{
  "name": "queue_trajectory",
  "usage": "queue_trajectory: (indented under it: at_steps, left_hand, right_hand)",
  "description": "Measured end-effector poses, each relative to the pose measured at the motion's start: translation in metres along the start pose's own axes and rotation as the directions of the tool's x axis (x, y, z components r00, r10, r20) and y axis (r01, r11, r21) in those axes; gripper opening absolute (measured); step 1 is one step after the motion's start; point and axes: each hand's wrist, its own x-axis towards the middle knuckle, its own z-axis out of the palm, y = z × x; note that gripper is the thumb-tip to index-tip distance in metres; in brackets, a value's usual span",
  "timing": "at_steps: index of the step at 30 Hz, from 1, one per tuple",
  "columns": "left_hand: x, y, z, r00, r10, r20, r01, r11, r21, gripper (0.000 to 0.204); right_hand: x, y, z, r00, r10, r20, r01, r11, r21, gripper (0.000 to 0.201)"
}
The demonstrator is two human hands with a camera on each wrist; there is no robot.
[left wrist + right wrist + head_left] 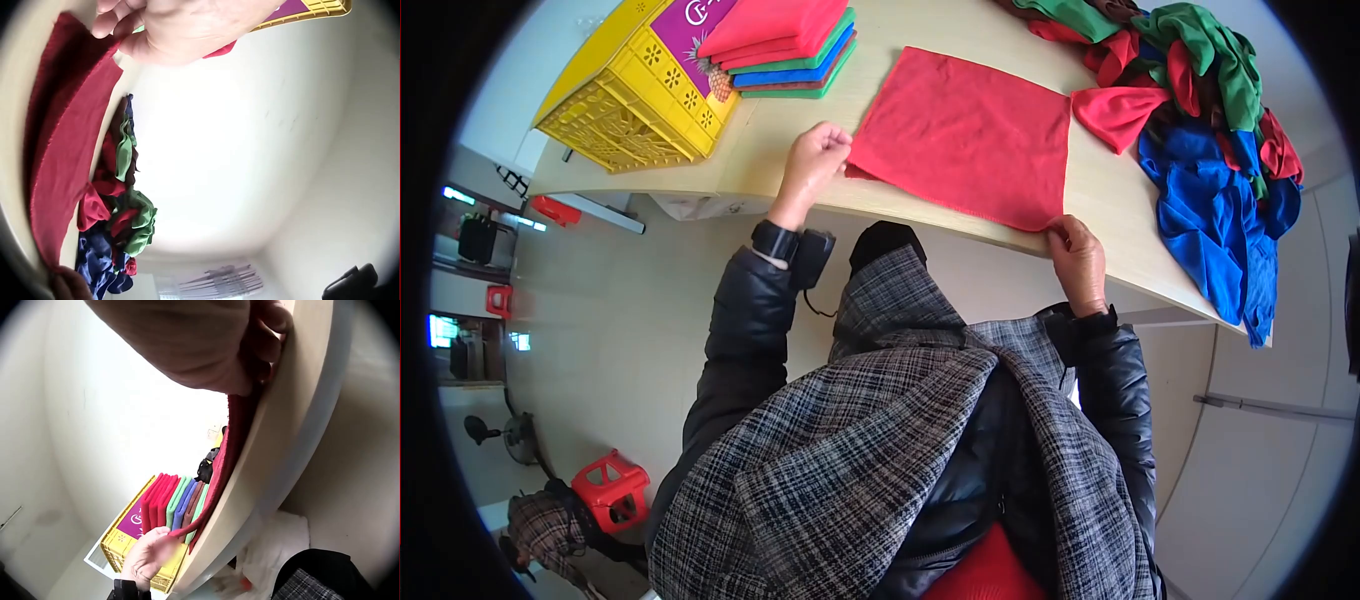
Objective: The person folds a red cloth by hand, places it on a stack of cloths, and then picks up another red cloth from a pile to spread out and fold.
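Folding looks about to start: red cloth lies flat on the surface, left hand and right hand each pinching a near corner; the next move probably needs both corners lifted evenly toward the far edge

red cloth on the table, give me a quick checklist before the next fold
1. Left hand pinches the near left corner of the red cloth: ok.
2. Right hand pinches the near right corner at the table edge: ok.
3. Cloth lies flat, no big wrinkles: ok.
4. Cloth clear of the folded stack: ok.
5. Cloth clear of the loose pile: not ok, a red piece reaches its far right corner.
6. Firmness of each grip: cannot tell.
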Motion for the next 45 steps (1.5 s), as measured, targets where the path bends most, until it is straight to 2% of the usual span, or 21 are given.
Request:
queue_trajectory:
  at_steps: [5, 8, 9, 12, 13, 15, 16, 17, 20, 25, 28, 29, 32, 34, 36, 37, 45]
  left_hand:
    - [0.025, 0.031, 0.006, 0.996, 0.088, 0.006, -0.086, 0.984, -0.153, 0.008]
    - [0.023, 0.06, 0.019, 0.964, 0.225, -0.143, -0.266, 0.793, -0.548, 0.009]
    - [0.02, 0.051, 0.019, 0.965, 0.22, -0.141, -0.261, 0.794, -0.548, 0.009]
    - [0.018, 0.0, 0.018, 0.996, 0.076, -0.053, -0.088, 0.949, -0.304, 0.008]
    - [0.019, -0.015, 0.019, 0.996, 0.077, -0.047, -0.087, 0.95, -0.301, 0.008]
    - [0.014, -0.047, 0.021, 0.981, 0.152, -0.122, -0.153, 0.988, 0.004, 0.01]
    - [0.009, -0.047, 0.021, 0.968, 0.198, -0.154, -0.174, 0.972, 0.159, 0.011]
    - [0.005, -0.046, 0.022, 0.968, 0.197, -0.158, -0.172, 0.972, 0.16, 0.011]
    - [-0.01, -0.031, 0.031, 0.941, 0.207, -0.268, -0.068, 0.891, 0.448, 0.013]
    - [-0.015, -0.021, 0.033, 0.951, 0.183, -0.248, -0.038, 0.866, 0.498, 0.014]
    - [-0.017, -0.026, 0.029, 0.932, 0.336, -0.139, -0.208, 0.807, 0.553, 0.016]
    - [-0.018, -0.025, 0.027, 0.931, 0.337, -0.138, -0.209, 0.806, 0.554, 0.016]
    - [-0.025, -0.022, 0.02, 0.862, 0.505, 0.039, -0.424, 0.678, 0.6, 0.021]
    - [-0.031, -0.015, 0.02, 0.855, 0.515, 0.062, -0.433, 0.644, 0.631, 0.021]
    - [-0.036, -0.003, 0.02, 0.839, 0.535, 0.096, -0.442, 0.569, 0.694, 0.021]
    - [-0.036, -0.003, 0.021, 0.839, 0.536, 0.092, -0.44, 0.568, 0.695, 0.021]
    - [-0.024, -0.015, 0.03, 0.854, 0.518, 0.052, -0.366, 0.527, 0.767, 0.016]
  right_hand:
    - [0.0, 0.006, 0.003, 0.998, 0.056, 0.005, -0.057, 0.995, 0.079, 0.01]
    - [0.001, 0.006, 0.003, 0.997, 0.083, 0.002, -0.083, 0.992, 0.099, 0.009]
    - [-0.001, 0.007, 0.003, 0.996, 0.095, 0.006, -0.095, 0.99, 0.109, 0.009]
    - [-0.001, 0.006, 0.003, 0.996, 0.093, -0.004, -0.092, 0.989, 0.117, 0.009]
    - [-0.001, 0.006, 0.003, 0.995, 0.096, -0.01, -0.094, 0.988, 0.12, 0.009]
    - [-0.003, 0.007, 0.003, 0.995, 0.101, -0.007, -0.099, 0.987, 0.126, 0.009]
    - [-0.002, 0.007, 0.003, 0.995, 0.096, -0.007, -0.095, 0.987, 0.13, 0.01]
    - [0.0, 0.008, 0.003, 0.996, 0.089, -0.01, -0.087, 0.987, 0.136, 0.01]
    - [0.0, 0.011, 0.006, 0.996, 0.083, -0.023, -0.078, 0.983, 0.163, 0.01]
    - [-0.002, 0.011, 0.004, 0.995, 0.1, -0.023, -0.095, 0.979, 0.18, 0.011]
    - [-0.001, 0.012, 0.004, 0.993, 0.117, -0.011, -0.112, 0.969, 0.222, 0.011]
    - [-0.001, 0.013, 0.004, 0.992, 0.126, -0.006, -0.121, 0.963, 0.242, 0.011]
    - [0.007, 0.019, 0.0, 0.993, 0.118, 0.01, -0.115, 0.943, 0.312, 0.011]
    - [0.013, 0.017, -0.004, 0.993, 0.116, 0.02, -0.116, 0.932, 0.345, 0.012]
    - [0.027, 0.008, -0.018, 0.984, 0.169, 0.064, -0.18, 0.902, 0.393, 0.013]
    - [0.034, 0.002, -0.024, 0.978, 0.191, 0.087, -0.21, 0.885, 0.415, 0.013]
    - [0.079, -0.026, -0.053, 0.995, 0.087, 0.039, -0.096, 0.894, 0.437, 0.012]
